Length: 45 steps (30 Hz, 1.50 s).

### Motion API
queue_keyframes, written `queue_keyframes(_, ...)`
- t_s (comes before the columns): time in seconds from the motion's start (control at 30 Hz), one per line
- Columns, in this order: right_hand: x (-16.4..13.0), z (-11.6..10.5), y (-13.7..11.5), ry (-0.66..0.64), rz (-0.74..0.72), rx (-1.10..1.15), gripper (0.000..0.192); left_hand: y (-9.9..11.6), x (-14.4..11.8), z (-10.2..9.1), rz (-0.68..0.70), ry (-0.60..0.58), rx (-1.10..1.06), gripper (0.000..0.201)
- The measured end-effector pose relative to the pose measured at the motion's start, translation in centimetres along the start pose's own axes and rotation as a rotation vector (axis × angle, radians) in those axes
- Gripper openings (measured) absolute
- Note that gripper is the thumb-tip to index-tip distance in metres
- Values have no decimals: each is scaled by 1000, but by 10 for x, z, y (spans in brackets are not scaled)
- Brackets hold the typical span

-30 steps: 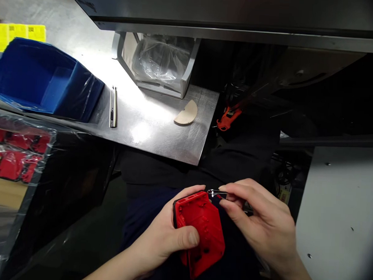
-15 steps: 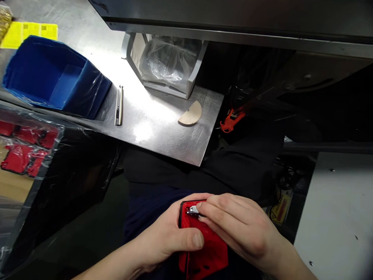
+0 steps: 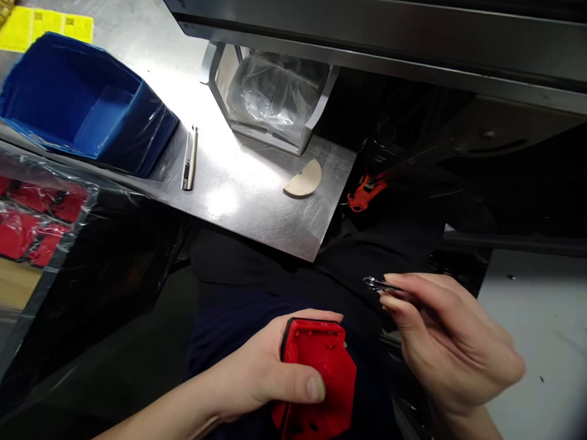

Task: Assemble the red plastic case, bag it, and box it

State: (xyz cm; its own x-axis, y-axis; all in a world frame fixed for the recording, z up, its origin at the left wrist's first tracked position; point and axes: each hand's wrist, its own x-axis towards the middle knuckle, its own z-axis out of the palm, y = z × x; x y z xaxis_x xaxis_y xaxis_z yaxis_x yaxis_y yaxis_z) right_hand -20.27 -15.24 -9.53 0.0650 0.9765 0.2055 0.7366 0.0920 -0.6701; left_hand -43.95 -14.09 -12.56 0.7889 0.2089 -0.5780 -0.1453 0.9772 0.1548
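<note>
My left hand [image 3: 264,375] is wrapped round a red plastic housing [image 3: 335,382] with a black edge, its thumb pressed on the inner face. The hollow side faces up, and small pegs show along its top rim. To the right and apart from the housing, my right hand [image 3: 450,338] pinches a small shiny metal nail clipper [image 3: 376,284] between thumb and forefinger. The clipper's jaws point left, and its rear part is hidden in the fingers.
On the metal table [image 3: 255,206] are a blue bin [image 3: 133,134], a utility knife [image 3: 190,158], a half-round wooden piece [image 3: 304,179] and a grey bin [image 3: 303,140] holding clear plastic. Red parts [image 3: 14,233] lie in a plastic-lined box at left. An orange-handled tool [image 3: 366,193] hangs beyond the table edge.
My right hand has lifted the nail clipper off the housing's upper corner and moved it right and up. The left hand still grips the housing. The camera view has shifted slightly.
</note>
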Motion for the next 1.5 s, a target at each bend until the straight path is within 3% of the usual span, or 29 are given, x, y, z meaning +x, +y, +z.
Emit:
queue_keyframes(0.1,-2,0,-2,-153,105,115,28,1,0,0,20,-8,-18,87)
queue_keyframes(0.17,-4,3,-7,-308,122,167,26,3,2,2,49,-60,-29,81)
queue_keyframes(0.27,-8,10,-20,-413,127,214,18,3,6,2,83,-92,-62,76)
queue_keyframes(0.4,-15,21,-34,-386,196,197,12,-3,5,1,85,-27,-41,93)
queue_keyframes(0.57,-17,21,-42,-371,205,186,12,-3,4,3,90,1,-25,93)
queue_keyframes(0.67,-16,19,-31,-360,267,204,12,-2,4,3,100,17,-7,92)
queue_keyframes(0.73,-14,25,-13,-293,404,198,12,-1,3,-1,135,35,2,91)
queue_keyframes(0.83,-7,53,23,-266,604,181,24,2,-2,-12,202,14,-36,95)
queue_keyframes(0.9,4,83,39,-339,615,180,26,4,-6,-20,240,-39,-46,96)
queue_keyframes(0.97,21,118,42,-340,489,162,22,6,-9,-26,255,-66,2,93)
queue_keyframes(1.1,71,190,23,-269,75,-19,24,9,-15,-28,244,-54,111,94)
queue_keyframes(1.17,95,217,15,-323,-17,-132,26,11,-19,-25,269,-33,167,94)
queue_keyframes(1.23,109,228,12,-370,-43,-187,28,13,-25,-22,304,-2,250,92)
queue_keyframes(1.33,100,208,13,-334,-21,-93,38,13,-35,-21,342,42,326,78)
queue_keyframes(1.43,61,154,18,-290,120,220,23,10,-33,-24,369,145,236,56)
queue_keyframes(1.5,29,114,18,-309,206,405,21,10,-24,-27,372,296,72,52)
